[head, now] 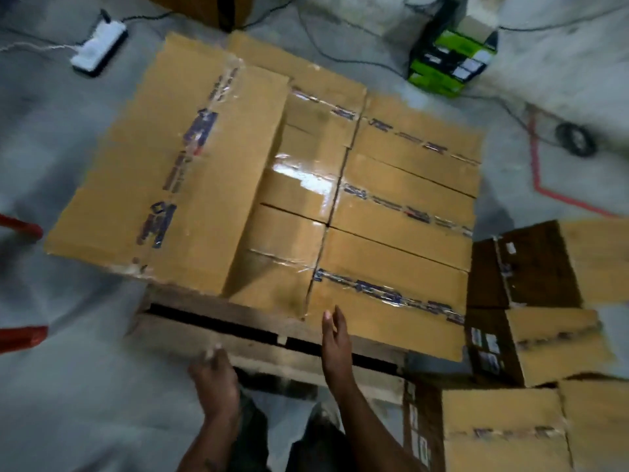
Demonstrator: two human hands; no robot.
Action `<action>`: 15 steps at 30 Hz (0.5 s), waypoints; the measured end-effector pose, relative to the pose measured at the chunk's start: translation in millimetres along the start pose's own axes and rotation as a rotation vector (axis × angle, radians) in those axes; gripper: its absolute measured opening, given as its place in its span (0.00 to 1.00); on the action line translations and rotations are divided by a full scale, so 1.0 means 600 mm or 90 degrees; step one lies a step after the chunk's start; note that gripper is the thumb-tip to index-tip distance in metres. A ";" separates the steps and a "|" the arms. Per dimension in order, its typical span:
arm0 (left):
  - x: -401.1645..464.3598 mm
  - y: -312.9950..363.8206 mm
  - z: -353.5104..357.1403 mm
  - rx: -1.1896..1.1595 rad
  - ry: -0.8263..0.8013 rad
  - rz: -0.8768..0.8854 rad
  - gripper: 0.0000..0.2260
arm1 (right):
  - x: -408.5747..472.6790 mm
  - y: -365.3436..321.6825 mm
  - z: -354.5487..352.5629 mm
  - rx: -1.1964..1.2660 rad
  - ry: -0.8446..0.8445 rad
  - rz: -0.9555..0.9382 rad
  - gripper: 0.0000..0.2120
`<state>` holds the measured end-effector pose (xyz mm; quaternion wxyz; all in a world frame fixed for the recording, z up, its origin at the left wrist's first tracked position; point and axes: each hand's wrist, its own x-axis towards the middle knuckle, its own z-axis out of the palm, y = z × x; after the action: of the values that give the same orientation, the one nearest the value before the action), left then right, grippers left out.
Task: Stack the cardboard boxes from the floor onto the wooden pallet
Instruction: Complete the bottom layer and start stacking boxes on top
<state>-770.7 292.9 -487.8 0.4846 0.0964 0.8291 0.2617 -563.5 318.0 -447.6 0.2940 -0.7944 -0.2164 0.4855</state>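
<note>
A wooden pallet (218, 338) lies on the grey floor, covered by several taped cardboard boxes (401, 206) laid flat. A larger box (177, 165) rests on top of them at the left, higher than the others. My right hand (335, 338) hovers open at the near edge of the front right box, fingers apart, holding nothing. My left hand (212, 376) is open over the pallet's front board, also empty. More cardboard boxes (544, 338) stand on the floor to the right of the pallet.
A white power strip (98, 49) with cables lies on the floor at the back left. A green and black box (449, 59) stands at the back right. Red floor tape (544, 185) and a small wheel (577, 139) are at the right. Red bars (20, 229) show at the left edge.
</note>
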 end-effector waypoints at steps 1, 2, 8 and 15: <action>-0.030 -0.016 0.025 0.039 -0.046 -0.001 0.42 | -0.001 0.022 -0.031 0.020 0.042 0.042 0.36; -0.073 -0.005 0.042 0.070 -0.083 -0.001 0.36 | -0.002 0.044 -0.055 0.039 0.076 0.079 0.39; -0.202 0.038 0.194 0.188 -0.259 0.109 0.13 | 0.028 0.170 -0.165 0.182 0.210 0.285 0.67; -0.063 0.065 0.418 0.637 -0.419 0.584 0.39 | 0.169 0.297 -0.216 0.589 0.125 0.362 0.40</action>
<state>-540.8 395.3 -537.4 0.4480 0.7136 0.5384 -0.0129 -392.3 218.0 -587.5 0.4886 -0.6508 0.2710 0.5141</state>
